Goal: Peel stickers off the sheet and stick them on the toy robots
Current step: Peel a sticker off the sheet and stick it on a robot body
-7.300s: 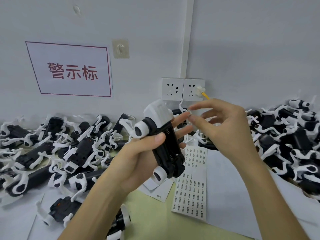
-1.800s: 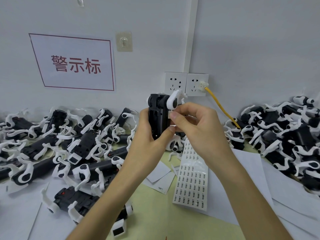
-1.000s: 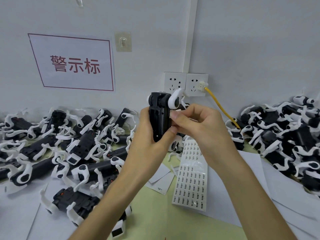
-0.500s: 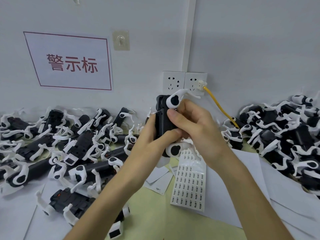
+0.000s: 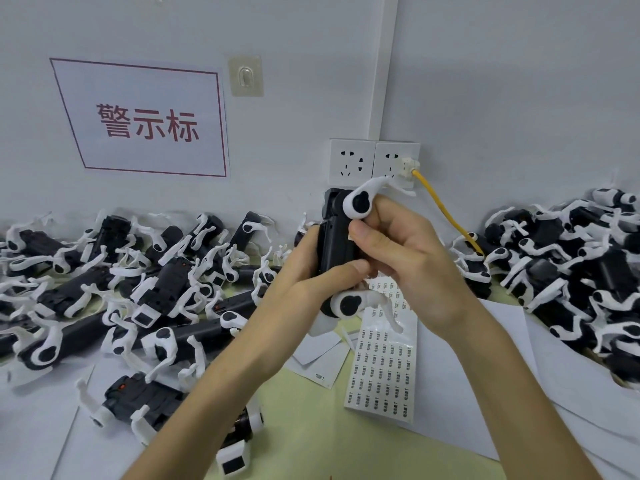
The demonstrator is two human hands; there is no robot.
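Observation:
I hold a black toy robot [image 5: 337,242] with white legs upright above the table, near the wall sockets. My left hand [image 5: 308,278] grips its lower body, thumb across the front. My right hand [image 5: 403,258] wraps around its right side, with the thumb pressing on the black body where a small white sticker edge shows. The sticker sheet [image 5: 384,362], printed with rows of small labels, lies flat on the table under my right wrist.
Piles of black-and-white toy robots fill the table at the left [image 5: 114,282] and right [image 5: 568,268]. One robot [image 5: 145,403] lies near my left forearm. White paper sheets [image 5: 561,396] cover the right side. A yellow cable [image 5: 446,213] runs from the socket.
Both hands have kept hold of the robot and shifted slightly right and down. My right thumb has gone from placing the sticker to pressing on the body.

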